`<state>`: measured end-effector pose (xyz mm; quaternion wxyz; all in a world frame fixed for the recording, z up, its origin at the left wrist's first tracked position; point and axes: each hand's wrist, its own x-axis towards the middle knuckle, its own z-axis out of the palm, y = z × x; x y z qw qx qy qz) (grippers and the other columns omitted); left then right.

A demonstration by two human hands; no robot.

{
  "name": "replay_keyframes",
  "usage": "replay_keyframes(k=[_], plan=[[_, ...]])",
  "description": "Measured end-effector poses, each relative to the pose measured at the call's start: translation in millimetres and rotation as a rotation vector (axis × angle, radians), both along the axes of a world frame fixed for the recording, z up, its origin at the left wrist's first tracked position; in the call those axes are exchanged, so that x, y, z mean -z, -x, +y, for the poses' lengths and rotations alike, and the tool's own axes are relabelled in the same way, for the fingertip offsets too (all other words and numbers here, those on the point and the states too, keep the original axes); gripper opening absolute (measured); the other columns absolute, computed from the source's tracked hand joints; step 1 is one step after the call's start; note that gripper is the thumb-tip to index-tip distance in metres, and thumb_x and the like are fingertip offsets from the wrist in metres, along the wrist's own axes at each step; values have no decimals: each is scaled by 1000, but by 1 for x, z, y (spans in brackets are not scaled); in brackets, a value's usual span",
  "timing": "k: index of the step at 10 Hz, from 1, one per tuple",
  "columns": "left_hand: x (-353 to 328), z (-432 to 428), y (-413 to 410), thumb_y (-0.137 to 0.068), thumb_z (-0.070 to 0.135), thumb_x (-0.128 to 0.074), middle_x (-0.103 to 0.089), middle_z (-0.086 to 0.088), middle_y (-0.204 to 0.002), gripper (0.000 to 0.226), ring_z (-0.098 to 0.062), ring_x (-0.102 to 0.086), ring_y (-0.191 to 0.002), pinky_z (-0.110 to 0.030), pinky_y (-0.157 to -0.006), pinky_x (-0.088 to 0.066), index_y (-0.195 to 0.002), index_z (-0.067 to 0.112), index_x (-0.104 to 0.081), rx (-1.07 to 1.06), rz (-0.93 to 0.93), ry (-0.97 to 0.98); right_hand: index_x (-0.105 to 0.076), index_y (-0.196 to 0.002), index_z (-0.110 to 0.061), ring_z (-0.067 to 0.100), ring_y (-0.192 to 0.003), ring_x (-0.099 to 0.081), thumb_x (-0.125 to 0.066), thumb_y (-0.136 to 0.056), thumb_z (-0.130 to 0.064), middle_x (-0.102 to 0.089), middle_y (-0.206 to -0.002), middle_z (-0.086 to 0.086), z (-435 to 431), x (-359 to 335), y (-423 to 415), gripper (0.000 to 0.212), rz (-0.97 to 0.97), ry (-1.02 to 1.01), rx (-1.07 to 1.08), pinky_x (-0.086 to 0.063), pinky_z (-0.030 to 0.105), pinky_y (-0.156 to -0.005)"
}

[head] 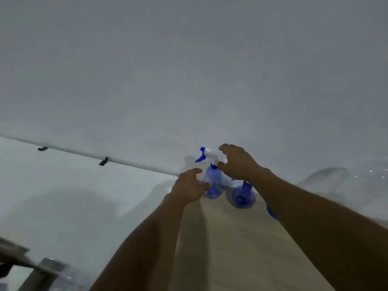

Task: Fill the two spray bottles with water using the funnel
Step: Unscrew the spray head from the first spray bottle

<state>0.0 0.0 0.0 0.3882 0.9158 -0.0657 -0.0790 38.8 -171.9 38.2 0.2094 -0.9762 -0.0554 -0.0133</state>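
"Holding anything, the hands?"

"Both are on the bottle (212,181). The right hand (237,162) sits on top, fingers and thumb curled on the white spray head (211,154). The left hand (189,185) is at the lower left, fingers bent round the blue belly and thumb up near the shoulder."

"So the bottle is between them?"

"Yes. It stands upright on the table (231,238), and the blue nozzle and trigger stick out left of the right hand. Both forearms reach up to it from the near edge."

"And the second bottle (243,198)?"

"Just right of the bottle, on the same wood and close to touching it. Neither hand is on it. The right wrist passes over it and hides its top, so only the round blue body and neck show."

"Anything else near?"

"A blue piece (270,212) peeks from behind the right forearm, right of the bottle and nearer the viewer. I cannot tell what it is. Farther right is a clear heap (336,181), too blurred to name."

"Behind the bottle?"

"A plain wall (189,70), right at its back. Left of the bottle is a pale surface (73,196), with two black clips (104,161) on the line where it meets the wall. Far down to the left is a grey metal bar (42,267), also blurred."
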Motion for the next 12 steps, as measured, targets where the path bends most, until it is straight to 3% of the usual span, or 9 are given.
replay_keyframes(k=[3, 4, 5, 7, 8, 9, 10, 11, 12], plan=[[70, -17, -65, -87, 21, -75, -64, -12, -125, 51, -27, -59, -116, -44, -106, -44, -131, 7, -54, 88, -30, 104, -53, -113, -18, 27, -99, -62, -56, -95, -39, -67, -103, 3, 27, 45, -47, 28, -99, 303, 73, -34, 40, -91], [76, -13, -51, -88, 17, -73, -64, -4, -115, 41, -16, -61, -106, -27, -104, -44, -124, 10, -55, 52, -16, 162, -53, -107, -14, 28, -94, -62, -56, -95, -33, -67, -99, 5, 31, 46, -32, 23, -104, 234, 17, -37, 40, -89], [74, -3, -23, -86, 17, -75, -62, 9, -93, 27, 6, -54, -77, 3, -73, -39, -109, 12, -61, -39, -14, 240, -53, -106, -11, 28, -89, -61, -57, -95, -25, -66, -98, 7, 36, 41, -1, 19, -99, 85, -42, -49, 42, -82], [82, 18, 58, -71, 37, -83, -59, 14, -116, 60, -4, -57, -103, -23, -91, -49, -124, 26, -56, -36, -24, 184, -52, -108, -8, 25, -87, -56, -55, -93, -17, -61, -100, 10, 38, 49, 87, 18, -105, 6, -110, -50, 43, -76], [88, 18, 85, -82, 16, -78, -62, 12, -95, 38, 9, -61, -83, -14, -79, -48, -117, 13, -61, 45, 85, 231, -52, -106, -11, 23, -86, -58, -62, -91, -26, -60, -99, 6, 39, 57, 129, 23, -140, -3, -146, -51, 39, -72], [92, 12, 117, -86, 15, -75, -61, 20, -83, 21, 18, -59, -75, -7, -69, -43, -96, 28, -62, 57, 101, 297, -51, -107, -16, 17, -82, -55, -63, -90, -43, -59, -97, 2, 37, 68, 158, 34, -138, 39, -110, -50, 32, -69], [103, 10, 133, -79, 20, -80, -63, 21, -89, 33, 6, -61, -83, -17, -79, -50, -105, 31, -63, -8, 42, 286, -51, -106, -19, 19, -80, -57, -62, -89, -48, -63, -95, 2, 32, 78, 171, 36, -192, 129, -39, -51, 35, -70], [110, 5, 142, -83, 19, -78, -61, 25, -93, 33, 6, -60, -90, -29, -92, -54, -106, 33, -58, -5, 40, 342, -50, -111, -17, 18, -86, -57, -66, -90, -34, -61, -99, 3, 33, 82, 178, 32, -162, 0, -22, -51, 32, -75], [113, 4, 144, -80, 23, -81, -63, 28, -96, 41, 7, -62, -94, -19, -88, -52, -113, 35, -59, -13, 21, 361, -47, -117, -14, 20, -88, -53, -66, -88, -22, -55, -105, 4, 30, 80, 180, 36, -118, -132, -99, -49, 36, -74]])
